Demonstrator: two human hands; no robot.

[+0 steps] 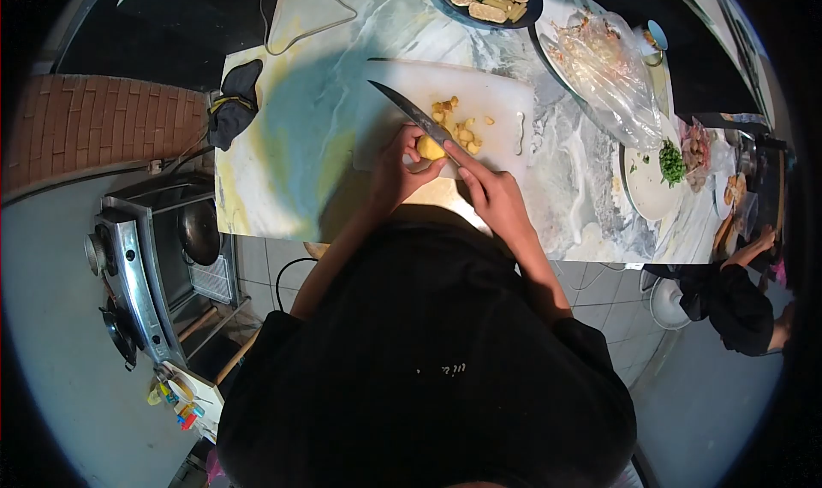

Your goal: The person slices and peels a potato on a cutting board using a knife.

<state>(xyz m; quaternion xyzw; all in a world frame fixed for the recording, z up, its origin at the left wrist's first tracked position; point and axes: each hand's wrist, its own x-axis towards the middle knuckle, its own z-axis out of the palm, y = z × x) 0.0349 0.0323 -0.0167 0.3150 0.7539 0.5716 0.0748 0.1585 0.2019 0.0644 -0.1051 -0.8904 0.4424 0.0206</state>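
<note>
On the white cutting board [505, 98], my left hand [400, 173] pinches a yellow piece of peeled vegetable [431, 149] that resembles potato. My right hand [499, 199] grips a large kitchen knife [409, 110], its forefinger stretched along the blade. The dark blade points up and left and lies across the yellow piece; whether it has cut in is too small to tell. Small yellow-brown cut pieces [467, 134] lie in a loose heap just beyond the blade. The knife's handle is mostly hidden in my right hand.
A dark plate of pale slices [535, 8] stands at the back. To the right are a plastic bag [612, 86] on a plate and a white plate [646, 193] with chopped greens [670, 161]. A dark cloth [235, 103] hangs at the left edge. Another person [728, 308] is at right.
</note>
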